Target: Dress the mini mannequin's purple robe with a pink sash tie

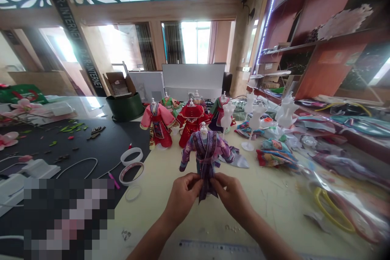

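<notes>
A miniature purple robe [206, 150] with wide sleeves and a beaded collar is dressed on a small white mannequin [204, 128] on the table in front of me. My left hand [186, 190] pinches the left edge of its lower front panel between thumb and fingers. On the other edge of that panel, my right hand [229, 189] pinches the cloth the same way. Behind the purple robe stand a pink and red doll robe [157, 124] and a bright red doll robe [191, 120], each on its own stand.
Bare white mannequins [255, 122] and folded fabric [277, 155] lie right of the hands. Yellow-handled scissors [332, 211] are at far right. A clear ruler [222, 248] lies near the front edge. Tape rolls [131, 172] and a power strip [36, 172] are at left.
</notes>
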Demonstrator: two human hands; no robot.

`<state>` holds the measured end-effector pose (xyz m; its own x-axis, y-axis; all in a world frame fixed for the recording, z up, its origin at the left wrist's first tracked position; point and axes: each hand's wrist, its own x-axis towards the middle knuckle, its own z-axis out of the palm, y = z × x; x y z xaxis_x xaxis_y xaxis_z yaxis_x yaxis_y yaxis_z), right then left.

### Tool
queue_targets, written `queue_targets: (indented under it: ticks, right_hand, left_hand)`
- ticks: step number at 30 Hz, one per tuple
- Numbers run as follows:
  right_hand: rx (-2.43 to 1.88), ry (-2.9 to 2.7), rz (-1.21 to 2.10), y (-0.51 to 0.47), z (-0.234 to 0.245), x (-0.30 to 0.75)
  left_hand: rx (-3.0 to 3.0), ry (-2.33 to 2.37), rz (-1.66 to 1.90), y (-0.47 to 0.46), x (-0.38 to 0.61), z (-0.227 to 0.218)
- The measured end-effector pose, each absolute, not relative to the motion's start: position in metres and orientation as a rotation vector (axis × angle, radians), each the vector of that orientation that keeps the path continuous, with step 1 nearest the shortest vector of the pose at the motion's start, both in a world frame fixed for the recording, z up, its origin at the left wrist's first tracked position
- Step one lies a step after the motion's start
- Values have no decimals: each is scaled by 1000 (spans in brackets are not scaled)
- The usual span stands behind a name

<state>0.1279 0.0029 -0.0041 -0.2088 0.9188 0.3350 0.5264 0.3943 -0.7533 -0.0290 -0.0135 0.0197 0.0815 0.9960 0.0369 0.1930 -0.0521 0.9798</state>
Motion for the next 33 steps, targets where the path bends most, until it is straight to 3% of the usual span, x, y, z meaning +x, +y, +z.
queue_targets:
  ticks: [14, 19, 25, 33]
  right_hand:
    - [-1155, -1789, 956, 9, -20, 126]
    - [-1272, -1919, 845, 6, -23, 132]
    - [-1387, -2018, 639, 3, -22, 140]
    - [-1337, -1964, 679, 2, -23, 136]
  left_hand:
    - [1469, 1318, 1002, -11, -34, 11]
    - [1491, 1396, 923, -10, -47, 6]
    - [1474, 1482, 1096, -5, -53, 4]
    - [1422, 1347, 1264, -2, -33, 11]
